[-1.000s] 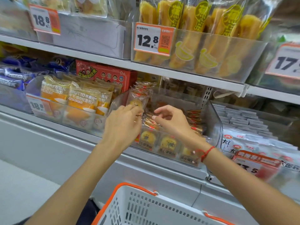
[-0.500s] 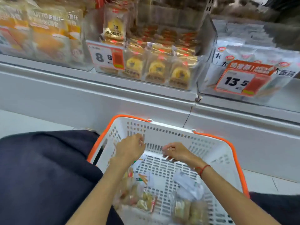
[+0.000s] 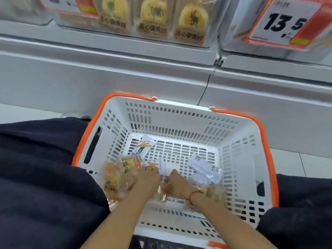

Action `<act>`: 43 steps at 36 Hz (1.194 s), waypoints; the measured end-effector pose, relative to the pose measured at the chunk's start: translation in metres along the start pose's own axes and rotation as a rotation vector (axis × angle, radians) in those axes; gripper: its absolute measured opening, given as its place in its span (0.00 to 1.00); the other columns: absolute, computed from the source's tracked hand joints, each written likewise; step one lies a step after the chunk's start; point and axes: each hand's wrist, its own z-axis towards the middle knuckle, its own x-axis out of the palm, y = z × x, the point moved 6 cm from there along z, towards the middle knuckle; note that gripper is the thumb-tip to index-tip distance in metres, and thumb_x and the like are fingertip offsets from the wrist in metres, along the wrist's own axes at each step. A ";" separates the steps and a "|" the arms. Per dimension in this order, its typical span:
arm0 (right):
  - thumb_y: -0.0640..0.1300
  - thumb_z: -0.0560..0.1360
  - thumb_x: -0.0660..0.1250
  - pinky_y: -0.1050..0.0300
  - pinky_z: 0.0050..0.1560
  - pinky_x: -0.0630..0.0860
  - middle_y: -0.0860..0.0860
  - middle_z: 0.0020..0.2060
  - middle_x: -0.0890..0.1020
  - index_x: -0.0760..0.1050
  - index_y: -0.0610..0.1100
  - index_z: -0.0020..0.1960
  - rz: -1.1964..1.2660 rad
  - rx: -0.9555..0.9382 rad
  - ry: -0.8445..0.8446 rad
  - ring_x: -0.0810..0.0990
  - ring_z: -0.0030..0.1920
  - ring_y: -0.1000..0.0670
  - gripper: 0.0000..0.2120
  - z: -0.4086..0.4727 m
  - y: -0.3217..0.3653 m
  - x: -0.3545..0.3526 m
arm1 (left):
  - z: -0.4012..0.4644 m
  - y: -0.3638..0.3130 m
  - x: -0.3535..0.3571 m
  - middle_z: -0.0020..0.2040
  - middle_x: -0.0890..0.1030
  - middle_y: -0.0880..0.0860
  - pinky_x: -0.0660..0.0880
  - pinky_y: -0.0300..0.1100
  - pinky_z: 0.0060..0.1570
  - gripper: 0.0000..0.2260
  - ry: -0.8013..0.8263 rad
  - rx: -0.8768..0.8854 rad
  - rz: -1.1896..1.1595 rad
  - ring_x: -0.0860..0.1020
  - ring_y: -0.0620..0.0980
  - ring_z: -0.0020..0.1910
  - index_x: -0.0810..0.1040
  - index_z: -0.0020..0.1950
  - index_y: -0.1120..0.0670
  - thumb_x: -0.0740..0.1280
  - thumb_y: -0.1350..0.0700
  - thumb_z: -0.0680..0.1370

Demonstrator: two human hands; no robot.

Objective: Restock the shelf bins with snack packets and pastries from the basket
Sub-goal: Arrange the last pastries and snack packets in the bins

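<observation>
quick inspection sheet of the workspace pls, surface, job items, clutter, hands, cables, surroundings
surface: white basket with orange handles, on the floor before the shelf.
job's things: wrapped pastries at the basket's left; white snack packets right of centre, one more towards the back.
clutter: nothing seen.
hands: left hand and right hand both down among the packets; blur hides the grip.
cables: thin dark line hanging at the shelf joint, possibly a wire.
surroundings: shelf bin of pastries above; price tag 13.5 on the next bin; dark trousers on both sides.
</observation>
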 end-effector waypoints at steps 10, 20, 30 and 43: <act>0.40 0.73 0.70 0.53 0.56 0.75 0.49 0.48 0.78 0.68 0.52 0.37 0.130 -0.102 0.030 0.79 0.53 0.45 0.13 -0.004 -0.013 -0.013 | 0.001 0.008 -0.003 0.74 0.65 0.51 0.70 0.47 0.63 0.33 0.080 -0.012 -0.405 0.65 0.52 0.72 0.65 0.74 0.46 0.68 0.65 0.72; 0.35 0.74 0.70 0.52 0.48 0.81 0.39 0.44 0.82 0.78 0.42 0.40 0.381 -0.207 -0.012 0.82 0.43 0.47 0.06 -0.028 -0.010 -0.130 | -0.022 0.054 -0.075 0.72 0.68 0.58 0.71 0.49 0.62 0.29 -0.169 -0.295 -0.807 0.72 0.55 0.64 0.54 0.78 0.57 0.61 0.55 0.80; 0.39 0.73 0.72 0.60 0.50 0.79 0.44 0.48 0.82 0.77 0.39 0.45 0.623 -0.426 -0.104 0.83 0.47 0.50 0.06 -0.096 0.057 -0.254 | -0.097 0.087 -0.203 0.72 0.68 0.52 0.76 0.45 0.59 0.32 -0.116 -0.128 -1.020 0.74 0.52 0.65 0.64 0.73 0.55 0.74 0.51 0.74; 0.48 0.68 0.75 0.62 0.40 0.73 0.50 0.37 0.81 0.75 0.46 0.50 0.391 -0.676 -0.407 0.77 0.38 0.53 0.14 -0.178 0.174 -0.338 | -0.168 0.109 -0.304 0.46 0.82 0.43 0.77 0.38 0.47 0.08 -0.342 0.376 -0.794 0.80 0.41 0.46 0.79 0.50 0.46 0.74 0.55 0.74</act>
